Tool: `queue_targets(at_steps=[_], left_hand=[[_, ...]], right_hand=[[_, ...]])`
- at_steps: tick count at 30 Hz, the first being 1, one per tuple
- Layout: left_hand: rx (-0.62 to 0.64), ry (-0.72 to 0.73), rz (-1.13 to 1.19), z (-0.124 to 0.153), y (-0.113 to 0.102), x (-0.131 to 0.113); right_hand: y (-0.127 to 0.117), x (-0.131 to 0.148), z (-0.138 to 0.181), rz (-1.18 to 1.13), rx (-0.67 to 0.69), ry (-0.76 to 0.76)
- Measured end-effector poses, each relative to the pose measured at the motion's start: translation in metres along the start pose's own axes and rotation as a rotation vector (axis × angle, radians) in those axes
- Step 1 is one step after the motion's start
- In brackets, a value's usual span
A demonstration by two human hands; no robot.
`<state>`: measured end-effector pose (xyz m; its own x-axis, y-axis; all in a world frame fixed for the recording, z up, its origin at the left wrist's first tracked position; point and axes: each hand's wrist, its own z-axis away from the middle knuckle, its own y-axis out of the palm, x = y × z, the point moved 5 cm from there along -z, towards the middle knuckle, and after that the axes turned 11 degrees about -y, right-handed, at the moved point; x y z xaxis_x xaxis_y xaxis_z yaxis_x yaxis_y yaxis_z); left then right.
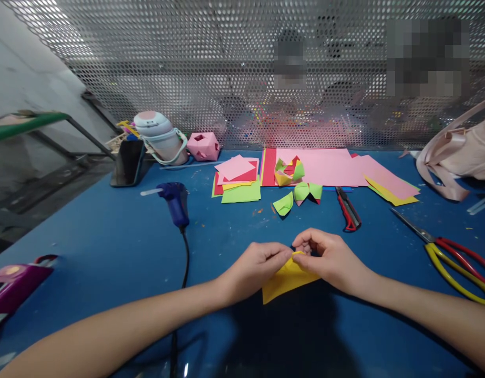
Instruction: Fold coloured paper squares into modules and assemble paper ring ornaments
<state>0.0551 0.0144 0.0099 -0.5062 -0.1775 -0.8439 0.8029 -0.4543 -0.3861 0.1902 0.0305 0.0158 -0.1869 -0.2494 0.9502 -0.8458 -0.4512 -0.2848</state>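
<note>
A sheet of yellow paper point(286, 284) is held up between both hands near the front middle of the table. My left hand point(261, 264) pinches its upper left edge, thumb and fingers closed. My right hand point(329, 258) grips the upper right side of the same sheet, with its fingers curled. Both sets of fingertips nearly meet at the top edge, where the paper looks bent; the fold itself is partly hidden. Beyond the hands lie a folded green paper piece point(284, 203), a joined green and pink piece point(307, 192) and a multicoloured folded ring point(288, 171).
A blue glue gun point(175, 203) with its cord lies left of the hands. A red utility knife point(348, 210) and large scissors point(433, 242) lie right. Coloured paper sheets point(240, 189), a pink folded ball point(203, 146) and a phone point(127, 163) are further back, before a perforated metal screen point(242, 63).
</note>
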Motion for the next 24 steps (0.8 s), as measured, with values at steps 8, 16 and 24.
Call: queue_targets(at_steps=[8, 16, 24], left_hand=[[0.102, -0.173, 0.234, -0.002, 0.005, 0.01], [0.126, -0.261, 0.349, -0.003, 0.006, 0.015], [0.03, -0.167, 0.213, -0.001, 0.001, 0.008]], right_hand=[[0.001, -0.003, 0.0, -0.005, 0.001, 0.015], [-0.002, -0.006, -0.003, -0.084, 0.042, 0.075], [-0.004, -0.002, -0.002, -0.012, 0.054, 0.04]])
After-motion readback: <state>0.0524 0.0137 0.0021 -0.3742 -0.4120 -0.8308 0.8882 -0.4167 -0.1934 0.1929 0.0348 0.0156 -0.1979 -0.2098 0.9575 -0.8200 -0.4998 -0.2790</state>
